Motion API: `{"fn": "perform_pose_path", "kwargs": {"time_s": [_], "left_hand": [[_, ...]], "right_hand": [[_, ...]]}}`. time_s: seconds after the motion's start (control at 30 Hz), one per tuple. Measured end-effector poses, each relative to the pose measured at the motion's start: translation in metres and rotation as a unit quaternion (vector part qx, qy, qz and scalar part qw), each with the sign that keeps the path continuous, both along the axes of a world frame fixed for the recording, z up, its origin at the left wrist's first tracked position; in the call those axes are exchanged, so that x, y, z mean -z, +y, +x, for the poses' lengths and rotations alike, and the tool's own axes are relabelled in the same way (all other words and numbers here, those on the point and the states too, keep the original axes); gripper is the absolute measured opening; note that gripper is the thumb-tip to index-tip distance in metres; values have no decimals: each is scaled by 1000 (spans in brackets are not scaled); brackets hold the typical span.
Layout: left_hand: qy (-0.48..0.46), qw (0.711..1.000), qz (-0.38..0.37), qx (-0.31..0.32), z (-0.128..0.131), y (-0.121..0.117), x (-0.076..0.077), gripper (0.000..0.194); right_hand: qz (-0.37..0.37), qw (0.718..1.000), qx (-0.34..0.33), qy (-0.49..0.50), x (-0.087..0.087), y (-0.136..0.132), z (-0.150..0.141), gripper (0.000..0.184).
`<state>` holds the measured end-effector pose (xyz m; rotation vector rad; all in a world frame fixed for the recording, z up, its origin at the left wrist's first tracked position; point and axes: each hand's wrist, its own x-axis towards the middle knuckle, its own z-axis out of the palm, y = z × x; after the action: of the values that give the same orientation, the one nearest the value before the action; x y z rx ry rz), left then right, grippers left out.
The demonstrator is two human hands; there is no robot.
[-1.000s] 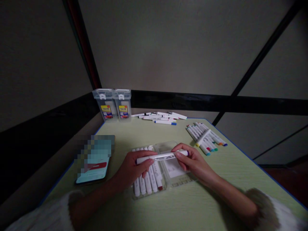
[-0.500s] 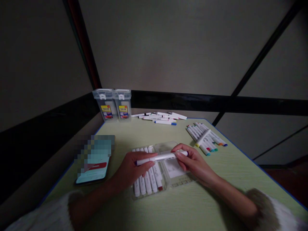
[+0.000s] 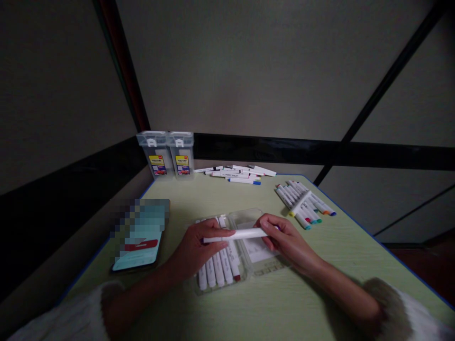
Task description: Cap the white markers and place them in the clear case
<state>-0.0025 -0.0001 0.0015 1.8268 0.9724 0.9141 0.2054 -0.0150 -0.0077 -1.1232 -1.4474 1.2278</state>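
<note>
The marker (image 3: 249, 233) stretched between my hands should be light and stiff, its smooth barrel perhaps a little slippery; near either end seems the surest place to hold it. My left hand (image 3: 199, 239) pinches one end between thumb and fingers, and my right hand (image 3: 286, 239) is closed around the other. Beneath them lies an open case (image 3: 248, 269) of white pens (image 3: 219, 270).

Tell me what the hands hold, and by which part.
A slim, purple-ended white plastic marker: the left hand grips it near its left end, the right hand near its right end.
</note>
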Motion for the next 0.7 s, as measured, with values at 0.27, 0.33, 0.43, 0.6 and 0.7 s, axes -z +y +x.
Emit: {"fn": "perform_pose_path", "kwargs": {"time_s": [0.27, 0.33, 0.43, 0.6, 0.7], "left_hand": [[26, 1000, 2, -9, 1, -1, -3, 27], [23, 1000, 2, -4, 2, -1, -3, 27], [24, 1000, -3, 3, 1, -1, -3, 27], [19, 999, -28, -2, 1, -2, -4, 26], [27, 999, -44, -9, 2, -3, -5, 28]], "right_hand": [[-2, 1000, 6, -4, -1, 1, 1, 30], [0, 1000, 7, -3, 0, 1, 1, 30], [-1, 1000, 6, -1, 1, 1, 2, 29], [10, 1000, 3, 13, 2, 3, 3, 23], [5, 1000, 1, 22, 2, 4, 4, 19]]}}
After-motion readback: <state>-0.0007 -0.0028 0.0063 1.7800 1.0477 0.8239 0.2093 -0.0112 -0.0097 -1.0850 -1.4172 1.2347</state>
